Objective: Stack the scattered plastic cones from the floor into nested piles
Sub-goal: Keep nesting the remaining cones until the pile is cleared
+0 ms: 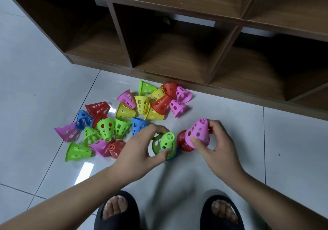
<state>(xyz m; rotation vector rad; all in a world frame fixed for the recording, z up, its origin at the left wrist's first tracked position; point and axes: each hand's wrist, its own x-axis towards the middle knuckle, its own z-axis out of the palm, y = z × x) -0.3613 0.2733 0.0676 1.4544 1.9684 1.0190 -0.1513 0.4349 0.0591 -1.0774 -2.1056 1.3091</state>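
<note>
**Desk:** What are the hands doing?

**Photographer:** The person's left hand (138,151) grips a green perforated plastic cone (167,142), narrow end up. The thumb is on its near side and the fingers curl round the far side. The rim of a blue cone (171,157) shows under the green one's base, so the two sit nested. The right hand (220,146) pinches a pink perforated plastic cone (197,132), tilted with its tip away from the person. The thumb presses the wide rim and the fingertips hold the narrow top.

**Desk:** And between the hands?

**Photographer:** A red cone (181,143) lies on its side on the pale tiled floor (266,141), partly behind the pink one. Whether the two touch cannot be told.

**Desk:** Where is the rest?

**Photographer:** Loose cones (106,128) in green, pink, red and blue lie tumbled just to the outer side of the left hand, some overlapping. A second cluster (142,104) of yellow, red, pink and green lies beyond both hands, close to the foot of a dark wooden cubby shelf (177,52). Nearer than the hands, the person's feet in black slippers (117,212) stand on the tiles.
</note>
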